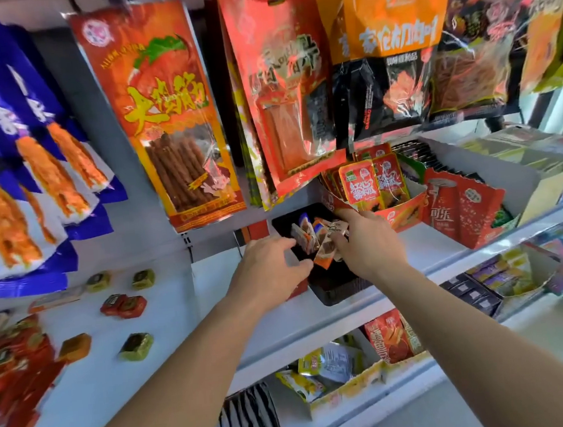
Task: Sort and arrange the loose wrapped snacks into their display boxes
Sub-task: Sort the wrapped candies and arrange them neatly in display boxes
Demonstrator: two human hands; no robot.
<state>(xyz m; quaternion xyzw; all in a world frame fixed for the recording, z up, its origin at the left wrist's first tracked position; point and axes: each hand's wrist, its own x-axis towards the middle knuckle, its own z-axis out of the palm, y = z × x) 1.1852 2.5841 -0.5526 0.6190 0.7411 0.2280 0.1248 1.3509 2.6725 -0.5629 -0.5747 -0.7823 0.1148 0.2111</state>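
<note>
A black display box (pixel 332 289) lies on the white shelf (pixel 431 250) in the middle of the view. Both hands reach into it. My right hand (pixel 365 239) grips a bunch of small wrapped snacks (pixel 313 236), orange, white and brown, over the box. My left hand (pixel 271 266) hovers just left of the bunch with its fingers curled toward the box edge; whether it touches a snack I cannot tell. Right behind the black box stands a red display box (pixel 403 212) filled with upright red snack packets (pixel 360 185).
Large snack bags (pixel 167 114) hang above the shelf. Loose wrapped cubes, green (pixel 136 346) and red (pixel 124 306), lie on the left shelf beside a red pile (pixel 10 370). A red cola-print carton (pixel 461 206) stands right. More boxes fill the lower shelf (pixel 340 376).
</note>
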